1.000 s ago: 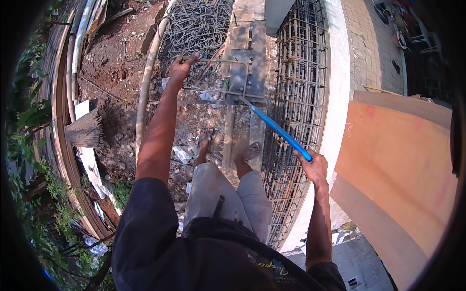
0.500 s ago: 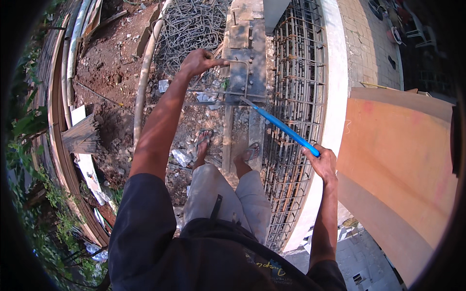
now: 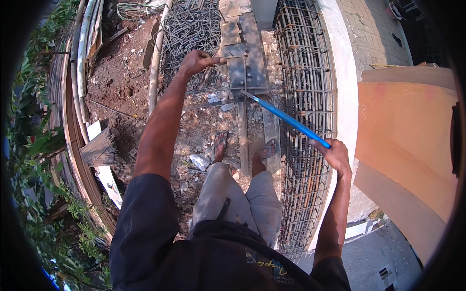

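My left hand [image 3: 198, 63] is closed, gripping the end of a thin steel rod [image 3: 245, 72]. That rod runs right from my fingers, then bends toward me over a dark metal plate [image 3: 255, 77] with upright pegs. In my right hand [image 3: 336, 154], closed around its near end, is a long bar with a blue handle [image 3: 291, 122]. It slants away to the left, and its bare metal tip is at the near edge of the plate, by the rod's lower bend. Whether the tip is hooked on the rod, I cannot tell.
A tangle of bent steel rods [image 3: 191, 34] lies beyond my left hand. A long rebar cage [image 3: 308, 116] runs along the right, beside a white ledge [image 3: 342, 58] and orange-brown boards [image 3: 405, 131]. Planks, pipes and rubble [image 3: 189, 136] cover the left and the ground by my feet.
The view has turned slightly, so the surroundings appear shifted. Both hands keep their grips, and the blue-handled bar stays at the plate with no clear movement of its own.
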A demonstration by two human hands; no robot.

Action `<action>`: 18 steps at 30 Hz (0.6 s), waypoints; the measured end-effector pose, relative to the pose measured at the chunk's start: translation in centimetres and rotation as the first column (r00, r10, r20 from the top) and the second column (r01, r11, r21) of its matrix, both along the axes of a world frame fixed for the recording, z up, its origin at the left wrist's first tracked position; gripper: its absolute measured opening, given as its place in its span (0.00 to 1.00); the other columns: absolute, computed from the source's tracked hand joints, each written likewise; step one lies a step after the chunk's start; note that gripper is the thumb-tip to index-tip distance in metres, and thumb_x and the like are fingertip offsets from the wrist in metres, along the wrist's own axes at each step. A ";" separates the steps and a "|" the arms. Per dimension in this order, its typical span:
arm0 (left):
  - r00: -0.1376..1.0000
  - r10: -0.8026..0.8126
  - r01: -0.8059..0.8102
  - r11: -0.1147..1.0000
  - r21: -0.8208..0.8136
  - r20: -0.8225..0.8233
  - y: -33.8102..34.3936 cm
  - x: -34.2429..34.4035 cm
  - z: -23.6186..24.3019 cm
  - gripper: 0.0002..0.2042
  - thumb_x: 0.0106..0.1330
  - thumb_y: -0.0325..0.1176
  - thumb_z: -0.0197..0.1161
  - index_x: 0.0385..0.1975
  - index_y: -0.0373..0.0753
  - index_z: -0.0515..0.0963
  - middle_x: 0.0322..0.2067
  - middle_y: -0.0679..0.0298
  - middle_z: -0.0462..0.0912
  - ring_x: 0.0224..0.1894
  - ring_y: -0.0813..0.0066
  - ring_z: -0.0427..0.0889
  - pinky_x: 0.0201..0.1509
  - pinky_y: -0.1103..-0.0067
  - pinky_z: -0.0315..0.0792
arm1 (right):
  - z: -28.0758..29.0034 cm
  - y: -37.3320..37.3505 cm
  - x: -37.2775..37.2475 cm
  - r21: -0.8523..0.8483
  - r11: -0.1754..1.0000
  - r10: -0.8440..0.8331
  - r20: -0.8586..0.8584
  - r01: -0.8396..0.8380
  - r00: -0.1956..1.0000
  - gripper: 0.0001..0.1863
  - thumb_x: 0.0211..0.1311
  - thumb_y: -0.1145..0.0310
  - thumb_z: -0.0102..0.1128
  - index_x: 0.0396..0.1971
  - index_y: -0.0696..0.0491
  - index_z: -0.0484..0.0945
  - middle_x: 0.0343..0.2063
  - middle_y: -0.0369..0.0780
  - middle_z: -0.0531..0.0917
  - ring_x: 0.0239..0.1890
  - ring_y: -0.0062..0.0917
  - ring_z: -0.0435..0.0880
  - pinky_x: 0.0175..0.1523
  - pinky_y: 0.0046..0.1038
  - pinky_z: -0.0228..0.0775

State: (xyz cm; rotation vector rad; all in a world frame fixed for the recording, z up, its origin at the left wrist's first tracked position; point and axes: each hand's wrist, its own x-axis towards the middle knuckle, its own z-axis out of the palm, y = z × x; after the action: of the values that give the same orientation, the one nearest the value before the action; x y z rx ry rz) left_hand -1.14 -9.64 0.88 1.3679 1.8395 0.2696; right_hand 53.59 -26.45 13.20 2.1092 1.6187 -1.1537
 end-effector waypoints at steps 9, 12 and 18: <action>0.999 -0.039 0.037 0.992 0.117 0.019 0.2 -1.9 -2.9 0.34 0.51 0.72 0.80 0.24 0.39 0.90 0.20 0.68 0.80 0.27 0.73 0.78 0.35 0.72 0.71 | -0.9 -4.6 -2.4 0.308 0.945 -0.144 0.082 0.112 0.986 0.32 0.55 0.34 0.79 0.24 0.52 0.88 0.15 0.42 0.82 0.22 0.39 0.84 0.35 0.42 0.74; 0.998 -0.059 0.058 0.989 0.137 0.006 0.4 -1.3 -3.0 0.34 0.54 0.70 0.80 0.23 0.38 0.89 0.19 0.69 0.78 0.25 0.76 0.73 0.33 0.71 0.66 | -2.0 -7.5 -3.5 0.387 0.891 -0.257 0.005 0.236 0.966 0.30 0.54 0.36 0.81 0.23 0.53 0.87 0.14 0.43 0.80 0.20 0.39 0.82 0.33 0.42 0.72; 0.997 -0.071 0.068 0.987 0.148 0.013 0.9 -1.1 -3.6 0.34 0.52 0.71 0.82 0.18 0.39 0.84 0.14 0.72 0.69 0.21 0.80 0.65 0.30 0.74 0.58 | -9.5 -21.3 -18.8 0.429 0.709 -0.600 -0.049 0.559 0.799 0.26 0.58 0.44 0.80 0.26 0.54 0.85 0.14 0.45 0.78 0.18 0.40 0.78 0.30 0.42 0.67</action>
State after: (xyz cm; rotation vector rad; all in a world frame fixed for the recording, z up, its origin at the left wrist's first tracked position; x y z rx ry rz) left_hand -2.28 -8.79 -2.71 1.5226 1.7821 0.3870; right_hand 34.83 -47.78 3.71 3.0667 1.2638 -0.8613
